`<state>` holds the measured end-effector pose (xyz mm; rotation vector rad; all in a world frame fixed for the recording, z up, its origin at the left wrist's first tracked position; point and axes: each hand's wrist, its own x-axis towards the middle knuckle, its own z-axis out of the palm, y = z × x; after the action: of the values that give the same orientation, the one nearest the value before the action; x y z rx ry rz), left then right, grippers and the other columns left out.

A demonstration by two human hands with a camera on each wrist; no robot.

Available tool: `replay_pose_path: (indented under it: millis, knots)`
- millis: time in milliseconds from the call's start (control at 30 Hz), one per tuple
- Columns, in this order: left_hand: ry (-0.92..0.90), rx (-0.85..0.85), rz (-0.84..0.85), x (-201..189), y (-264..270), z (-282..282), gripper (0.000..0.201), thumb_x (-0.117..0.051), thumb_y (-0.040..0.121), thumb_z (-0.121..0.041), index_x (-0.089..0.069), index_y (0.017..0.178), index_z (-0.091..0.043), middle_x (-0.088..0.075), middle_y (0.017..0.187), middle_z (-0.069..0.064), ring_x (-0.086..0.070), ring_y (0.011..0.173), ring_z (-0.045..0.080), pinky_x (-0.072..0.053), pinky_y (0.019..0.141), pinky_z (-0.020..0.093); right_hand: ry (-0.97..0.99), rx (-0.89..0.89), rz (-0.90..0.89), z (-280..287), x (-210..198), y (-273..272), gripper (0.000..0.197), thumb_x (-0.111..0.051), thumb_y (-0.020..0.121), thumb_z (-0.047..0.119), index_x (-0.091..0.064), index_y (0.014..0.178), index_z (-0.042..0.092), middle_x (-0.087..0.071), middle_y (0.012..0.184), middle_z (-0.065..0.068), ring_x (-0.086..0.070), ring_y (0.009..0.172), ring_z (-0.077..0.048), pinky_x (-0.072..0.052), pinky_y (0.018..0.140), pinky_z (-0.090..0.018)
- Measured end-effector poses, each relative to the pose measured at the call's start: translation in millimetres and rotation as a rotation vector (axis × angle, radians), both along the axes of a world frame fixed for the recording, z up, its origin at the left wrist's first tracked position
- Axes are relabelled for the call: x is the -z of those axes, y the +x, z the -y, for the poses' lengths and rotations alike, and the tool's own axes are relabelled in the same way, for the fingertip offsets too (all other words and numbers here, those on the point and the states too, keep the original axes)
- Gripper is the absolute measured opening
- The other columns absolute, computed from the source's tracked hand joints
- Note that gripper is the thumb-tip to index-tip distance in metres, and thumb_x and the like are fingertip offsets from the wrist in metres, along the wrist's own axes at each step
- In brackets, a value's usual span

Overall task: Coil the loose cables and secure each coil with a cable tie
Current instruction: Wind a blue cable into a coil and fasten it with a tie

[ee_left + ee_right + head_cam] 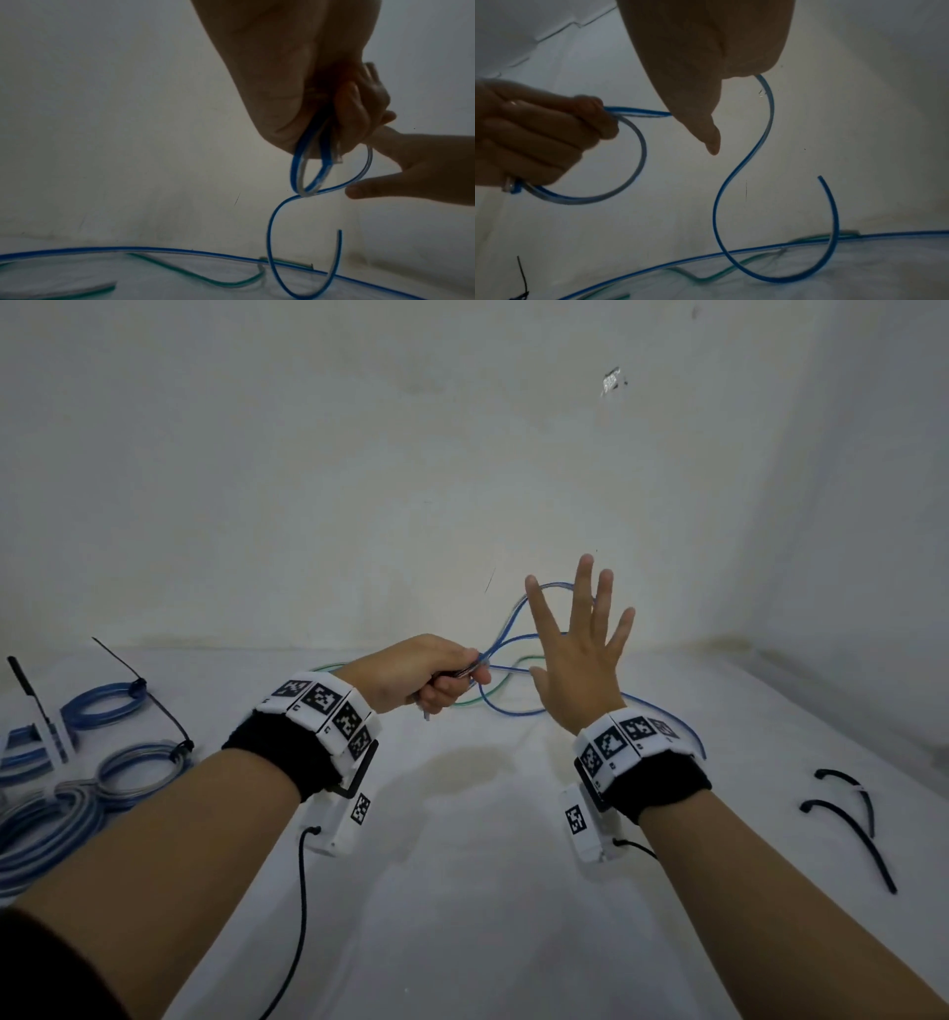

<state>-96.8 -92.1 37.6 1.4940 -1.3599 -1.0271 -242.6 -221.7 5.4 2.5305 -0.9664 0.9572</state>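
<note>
Cables [506, 670] strewn, seemingly white tabletop [462, 865].

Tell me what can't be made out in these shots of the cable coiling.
- How many loops the left hand grips: its curled fingers cover the blue cable in the head view, and the left wrist view is blurred there.
- Whether the right hand touches the cable: head view shows only its back; in the right wrist view the palm hides the contact.
- The bundled coils at far left: the head view's edge cuts them off.
</note>
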Motion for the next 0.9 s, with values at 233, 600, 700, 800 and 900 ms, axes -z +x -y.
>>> replay_pose_path:
  millis: [233, 600, 700, 800, 900]
  knots:
    - [-0.147, 0.058, -0.198, -9.9, -9.5, -2.7, 0.034, -0.03, 0.101, -0.025, -0.053, 0.08, -0.012, -0.028, 0.046, -0.01, -0.021, 0.041, 0.005, -0.022, 0.043, 0.016, 0.177, -0.23, 0.068, -1.8, 3.5, 11.0, 0.062, -0.057, 0.091, 0.021, -0.028, 0.145, 0.028, 0.01, 0.159, -0.007, 0.02, 0.144, -0.027, 0.01, 0.109, -0.061]
    - [-0.454, -0.116, -0.573, -7.1, 0.1, 4.3, 0.033, -0.025, 0.103, -0.026, -0.05, 0.088, -0.011, -0.036, 0.052, -0.009, -0.031, 0.044, 0.005, -0.03, 0.047, 0.017, 1.111, -0.769, 0.589, -21.3, 9.9, 13.8, 0.011, -0.048, 0.094, -0.001, -0.048, 0.102, 0.007, -0.064, 0.075, -0.011, -0.066, 0.068, -0.017, -0.055, 0.076, -0.03]
    - [-0.518, -0.153, -0.586, -2.8, 0.3, 6.1, 0.028, -0.026, 0.102, -0.019, -0.051, 0.094, -0.01, -0.04, 0.058, -0.007, -0.036, 0.05, 0.007, -0.034, 0.053, 0.019, 1.202, -0.739, 0.524, -26.9, 10.2, 10.4, 0.025, -0.054, 0.091, -0.001, -0.045, 0.113, 0.006, -0.06, 0.075, -0.009, -0.062, 0.061, -0.015, -0.055, 0.068, -0.028]
    - [-0.595, -0.23, -0.612, -3.7, 1.1, 8.0, 0.025, -0.027, 0.103, -0.015, -0.05, 0.094, -0.01, -0.045, 0.063, -0.005, -0.042, 0.053, 0.008, -0.038, 0.057, 0.02, 1.18, -0.638, 0.301, -26.1, 10.9, 4.8, 0.024, -0.059, 0.088, 0.004, -0.049, 0.109, 0.008, -0.063, 0.074, -0.004, -0.061, 0.07, -0.017, -0.051, 0.077, -0.032]
    - [-0.675, -0.337, -0.603, -5.3, 3.5, 10.0, 0.026, -0.029, 0.103, -0.017, -0.051, 0.092, -0.009, -0.051, 0.069, 0.0, -0.051, 0.058, 0.012, -0.045, 0.063, 0.023, 1.173, -0.568, 0.182, -28.1, 14.4, 1.6, 0.022, -0.053, 0.092, 0.007, -0.043, 0.112, 0.008, -0.063, 0.078, -0.004, -0.065, 0.075, -0.02, -0.05, 0.082, -0.04]
